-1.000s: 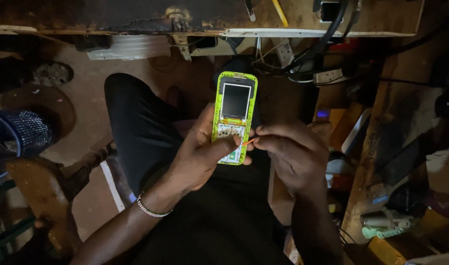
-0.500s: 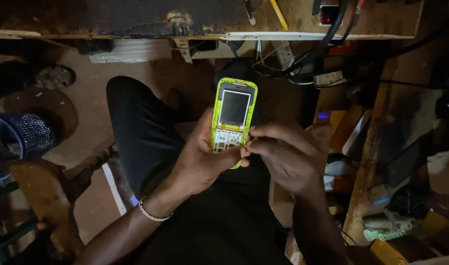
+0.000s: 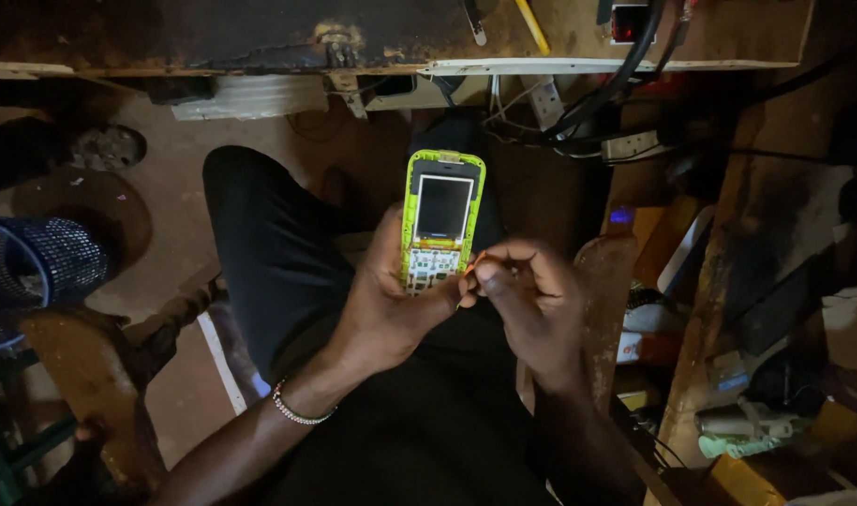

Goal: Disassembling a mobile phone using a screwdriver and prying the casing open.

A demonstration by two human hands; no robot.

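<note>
Lime-green keypad phone (image 3: 442, 220) with its front cover off sits upright over the person's lap, below the front edge of the bench (image 3: 578, 66), screen up and bare keypad board showing. Left hand (image 3: 391, 305) cradles it from behind and below, fingers wrapped around its lower half, thumb along the left side. Right hand (image 3: 531, 300) is closed in a pinch on a thin orange-tipped tool (image 3: 469, 272), its tip touching the phone's lower right edge. It looks light and stiff, but with the board exposed it is probably fragile; the plastic side rails seem the safest place to hold it. Cables (image 3: 616, 103) hang beneath the bench, and a dark mesh basket (image 3: 35, 272) stands far left.
</note>
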